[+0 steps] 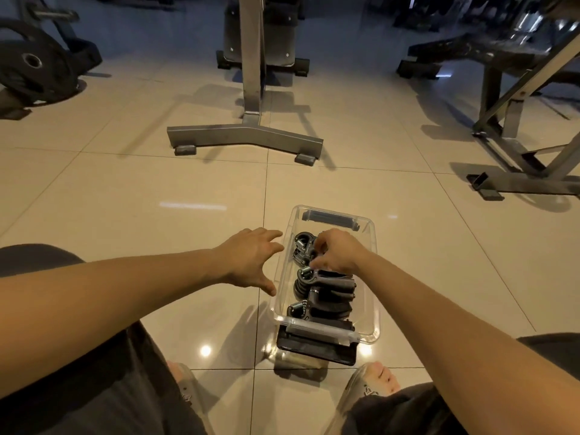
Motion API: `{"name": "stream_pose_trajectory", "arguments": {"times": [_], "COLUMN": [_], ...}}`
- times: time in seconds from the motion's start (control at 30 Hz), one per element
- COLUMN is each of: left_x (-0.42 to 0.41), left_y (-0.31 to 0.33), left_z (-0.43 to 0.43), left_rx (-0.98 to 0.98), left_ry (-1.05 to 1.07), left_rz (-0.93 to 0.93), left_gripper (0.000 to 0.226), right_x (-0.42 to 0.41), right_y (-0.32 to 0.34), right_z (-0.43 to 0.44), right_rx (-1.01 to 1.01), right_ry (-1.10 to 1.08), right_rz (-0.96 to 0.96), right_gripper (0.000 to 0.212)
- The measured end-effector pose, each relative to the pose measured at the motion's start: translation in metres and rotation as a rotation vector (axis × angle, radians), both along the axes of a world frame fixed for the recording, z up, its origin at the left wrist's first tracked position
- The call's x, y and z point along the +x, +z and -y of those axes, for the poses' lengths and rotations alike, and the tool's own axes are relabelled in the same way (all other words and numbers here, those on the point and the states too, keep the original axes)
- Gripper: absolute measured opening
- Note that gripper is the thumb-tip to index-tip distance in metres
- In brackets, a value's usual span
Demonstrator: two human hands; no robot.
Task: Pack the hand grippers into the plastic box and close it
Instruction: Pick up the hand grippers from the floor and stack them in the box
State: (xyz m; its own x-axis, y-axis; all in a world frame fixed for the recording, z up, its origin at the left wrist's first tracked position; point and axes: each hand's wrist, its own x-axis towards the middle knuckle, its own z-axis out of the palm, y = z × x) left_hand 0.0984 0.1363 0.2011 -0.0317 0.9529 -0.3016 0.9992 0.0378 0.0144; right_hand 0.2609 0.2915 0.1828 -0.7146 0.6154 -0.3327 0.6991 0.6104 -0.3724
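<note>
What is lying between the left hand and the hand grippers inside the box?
In the head view, only the clear side wall of the plastic box separates the open left hand from the hand grippers.

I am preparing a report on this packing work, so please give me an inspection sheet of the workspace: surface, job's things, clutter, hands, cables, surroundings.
Surface: glossy beige tiled floor, with light reflections.
Job's things: clear plastic box stands open on the floor; several black hand grippers with metal springs lie inside. A dark flat part, perhaps the lid, sits at the box's near end.
Clutter: nothing seen.
Hands: left hand open, beside the box's left wall; right hand inside the box, fingers on a gripper, grasp unclear.
Cables: nothing seen.
Surroundings: metal stand base, bench frame, weight plate.
</note>
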Motion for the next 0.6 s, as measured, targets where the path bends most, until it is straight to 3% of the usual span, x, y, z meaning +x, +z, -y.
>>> {"name": "stream_pose_trajectory", "arguments": {"times": [0.1, 0.27, 0.47, 0.6], "left_x": [-0.019, -0.060, -0.106, -0.166], "left_y": [0.040, 0.105, 0.127, 0.132], "left_z": [0.021, 0.066, 0.138, 0.225], "left_rx": [0.059, -0.077, -0.006, 0.015], "left_ry": [0.146, 0.360, 0.452, 0.620], "left_rz": [0.033, 0.052, 0.051, 0.103], "left_gripper": [0.091, 0.074, 0.071, 0.068], "right_x": [-0.017, -0.047, -0.112, -0.183], "right_y": [0.043, 0.106, 0.140, 0.138], "right_z": [0.004, 0.027, 0.088, 0.154], "right_rx": [-0.023, -0.041, -0.034, -0.015], "right_ry": [-0.062, -0.030, 0.111, 0.255], "right_rz": [-0.160, -0.332, -0.405, -0.392], "right_gripper": [0.047, 0.041, 0.036, 0.036]}}
